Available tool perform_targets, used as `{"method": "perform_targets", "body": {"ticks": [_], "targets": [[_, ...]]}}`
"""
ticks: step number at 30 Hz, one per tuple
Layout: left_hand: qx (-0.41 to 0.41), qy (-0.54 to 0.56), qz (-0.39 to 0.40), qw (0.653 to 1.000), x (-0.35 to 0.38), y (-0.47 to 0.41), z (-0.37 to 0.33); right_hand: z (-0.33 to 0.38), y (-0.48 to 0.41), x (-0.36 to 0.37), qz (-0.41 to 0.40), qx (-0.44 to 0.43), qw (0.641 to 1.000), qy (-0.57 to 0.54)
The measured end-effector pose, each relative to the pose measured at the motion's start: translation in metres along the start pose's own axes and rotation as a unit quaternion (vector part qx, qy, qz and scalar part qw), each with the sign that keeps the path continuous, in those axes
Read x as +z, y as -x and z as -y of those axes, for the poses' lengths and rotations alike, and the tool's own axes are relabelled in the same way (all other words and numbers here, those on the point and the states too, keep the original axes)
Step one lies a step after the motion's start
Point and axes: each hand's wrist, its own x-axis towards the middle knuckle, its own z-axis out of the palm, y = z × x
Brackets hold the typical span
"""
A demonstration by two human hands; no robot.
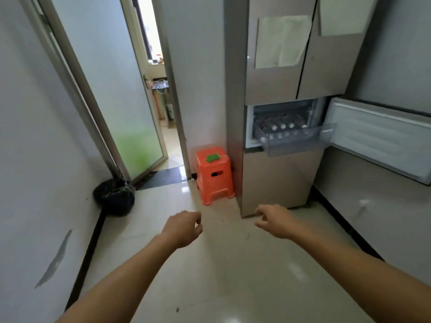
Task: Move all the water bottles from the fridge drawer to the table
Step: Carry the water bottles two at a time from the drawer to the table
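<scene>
A tall grey fridge stands ahead on the right. Its middle compartment door hangs open to the right. A clear plastic drawer is pulled out of it. Several water bottles with white caps lie side by side in the drawer. My left hand and my right hand reach forward over the floor, well below and short of the drawer. Both hold nothing, and their fingers hang loosely curled. No table is in view.
An orange plastic stool with a green cloth on top stands against the fridge's left side. A black rubbish bag sits by the left wall. A frosted glass door and a doorway lie ahead on the left.
</scene>
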Motion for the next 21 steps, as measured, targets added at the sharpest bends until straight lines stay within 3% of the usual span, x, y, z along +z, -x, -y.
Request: {"method": "perform_targets", "body": {"ticks": [10,21], "targets": [[0.178,0.019,0.042,0.983,0.007,-0.232,-0.141,-0.189,-0.094,-0.060,-0.022,0.145,0.986,-0.072],[0.147,0.036,0.051,0.987,0.009,-0.430,-0.255,-0.359,-0.256,-0.158,-0.049,0.150,0.982,-0.102]]}}
